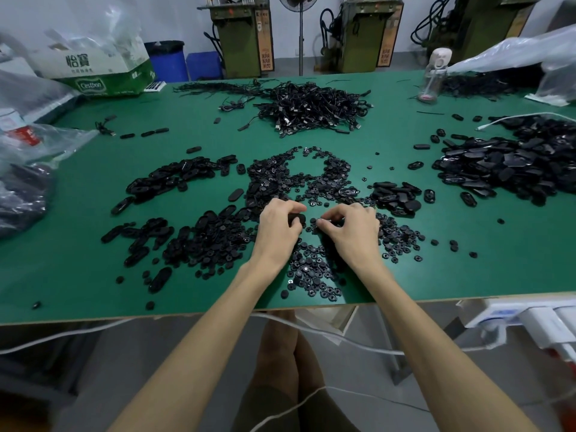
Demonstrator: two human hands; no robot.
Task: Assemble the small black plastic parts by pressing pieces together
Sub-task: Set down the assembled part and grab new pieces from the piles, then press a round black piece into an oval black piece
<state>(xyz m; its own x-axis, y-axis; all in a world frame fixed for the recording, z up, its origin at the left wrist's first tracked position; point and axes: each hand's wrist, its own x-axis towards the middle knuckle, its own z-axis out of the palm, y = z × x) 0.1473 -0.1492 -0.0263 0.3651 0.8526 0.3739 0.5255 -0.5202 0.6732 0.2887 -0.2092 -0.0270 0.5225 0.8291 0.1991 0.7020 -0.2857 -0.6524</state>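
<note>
Left hand (277, 227): grips oval shell (296, 218), table (78, 260) centre, toward near edge. Right hand (353, 230): fingers curled over round discs (308, 269); pinch unconfirmed. Step, likely: picking mate. Next: align disc, press home.

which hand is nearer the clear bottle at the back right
Right. The right hand is in front and left of the clear bottle; the left hand lies further left.

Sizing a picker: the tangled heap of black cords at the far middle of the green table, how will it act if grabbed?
Likely floppy: the cord heap is thin strands looped over each other. It probably snags, so a grab may drag neighbours along; loose ends trail out onto the table. Each cord looks light.
</note>
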